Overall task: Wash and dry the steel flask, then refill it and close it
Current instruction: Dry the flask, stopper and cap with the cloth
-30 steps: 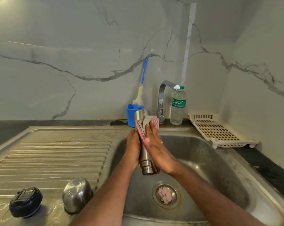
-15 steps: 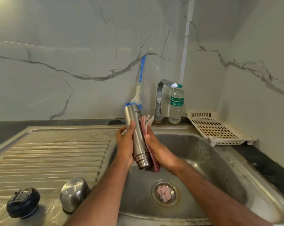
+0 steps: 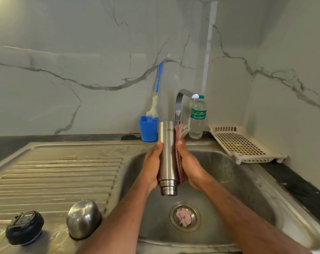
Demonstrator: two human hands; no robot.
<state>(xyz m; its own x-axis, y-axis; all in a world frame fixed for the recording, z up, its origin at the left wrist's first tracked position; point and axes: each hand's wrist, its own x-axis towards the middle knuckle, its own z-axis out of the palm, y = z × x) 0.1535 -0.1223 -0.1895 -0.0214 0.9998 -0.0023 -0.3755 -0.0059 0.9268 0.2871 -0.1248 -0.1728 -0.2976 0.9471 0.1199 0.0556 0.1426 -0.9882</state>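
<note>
Plainly: water bottle (image 3: 197, 118) label "Signature" | steel flask (image 3: 167, 154) marking unreadable

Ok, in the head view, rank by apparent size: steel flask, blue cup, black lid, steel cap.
1. Steel flask
2. Steel cap and black lid: alike, both nearest the camera, unranked
3. Blue cup
</note>
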